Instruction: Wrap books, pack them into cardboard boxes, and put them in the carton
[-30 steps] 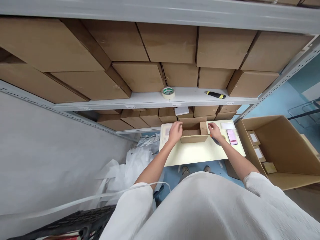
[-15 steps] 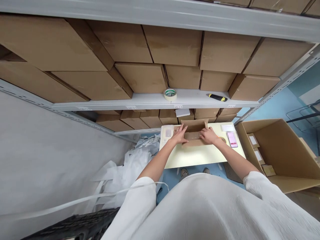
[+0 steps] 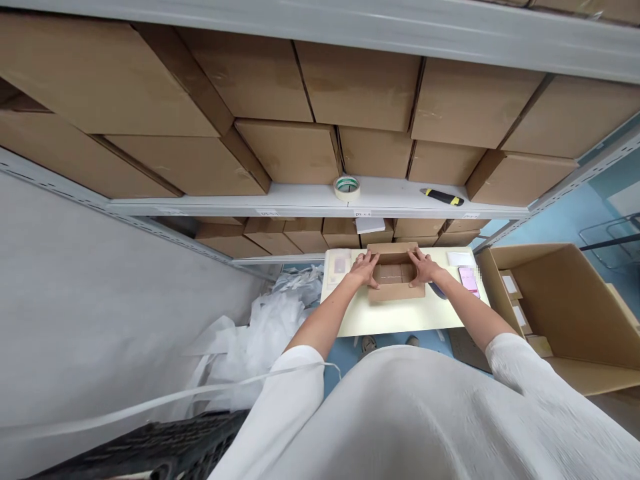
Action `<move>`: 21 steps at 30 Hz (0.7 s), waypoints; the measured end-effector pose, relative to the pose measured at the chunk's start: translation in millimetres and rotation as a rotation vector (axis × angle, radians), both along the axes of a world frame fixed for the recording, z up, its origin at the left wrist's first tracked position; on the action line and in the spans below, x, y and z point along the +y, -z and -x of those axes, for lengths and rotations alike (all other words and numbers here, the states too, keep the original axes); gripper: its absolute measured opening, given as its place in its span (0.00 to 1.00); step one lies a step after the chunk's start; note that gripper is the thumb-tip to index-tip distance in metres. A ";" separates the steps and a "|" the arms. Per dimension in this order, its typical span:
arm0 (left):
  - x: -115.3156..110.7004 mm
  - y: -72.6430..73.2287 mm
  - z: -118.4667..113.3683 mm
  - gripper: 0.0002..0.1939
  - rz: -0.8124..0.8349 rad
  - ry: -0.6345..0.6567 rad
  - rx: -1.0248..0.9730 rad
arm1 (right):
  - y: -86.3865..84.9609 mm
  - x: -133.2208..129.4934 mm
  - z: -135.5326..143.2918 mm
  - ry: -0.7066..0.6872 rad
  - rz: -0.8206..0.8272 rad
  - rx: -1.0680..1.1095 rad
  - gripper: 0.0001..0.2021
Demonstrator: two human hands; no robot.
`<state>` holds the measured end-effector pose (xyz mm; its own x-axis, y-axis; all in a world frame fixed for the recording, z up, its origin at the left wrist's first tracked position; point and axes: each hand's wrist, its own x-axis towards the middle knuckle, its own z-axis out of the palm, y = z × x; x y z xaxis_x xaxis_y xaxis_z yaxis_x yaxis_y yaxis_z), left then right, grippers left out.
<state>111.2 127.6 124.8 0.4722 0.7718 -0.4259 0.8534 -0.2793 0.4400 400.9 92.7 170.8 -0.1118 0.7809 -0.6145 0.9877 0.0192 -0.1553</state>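
A small open cardboard box [image 3: 396, 292] stands on the pale yellow tabletop [image 3: 385, 322], its inside facing up and a seam visible across its bottom. My left hand [image 3: 365, 269] grips its left end, thumb near the front side and fingers toward the back. At the opposite end my right hand [image 3: 423, 267] holds the box the same way. Under my right wrist a dark curved object [image 3: 437, 291] shows only partly. A phone with a pink screen [image 3: 469, 281] lies right of that wrist, below a white card [image 3: 459, 259].
Shelves packed with cardboard boxes [image 3: 357, 87] rise behind the table. One shelf holds a tape roll [image 3: 347, 188] and a yellow-black utility knife [image 3: 443, 197]. A large open carton [image 3: 580, 300] stands at right, with several small boxes inside. White wrapping material [image 3: 270, 320] is heaped at left.
My right hand has moved from inside the box to its right end. The box's walls now stand more squarely open. The view has shifted slightly.
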 end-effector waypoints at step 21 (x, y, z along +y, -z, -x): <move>-12.1 63.0 72.8 0.26 -0.222 -0.624 -0.545 | 17.7 9.0 -7.9 -0.058 -0.022 -0.017 0.77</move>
<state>38.3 115.5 61.8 0.0284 0.9971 -0.0713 0.5648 0.0428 0.8241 408.8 101.7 153.1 -0.1465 0.7868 -0.5995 0.9874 0.0794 -0.1371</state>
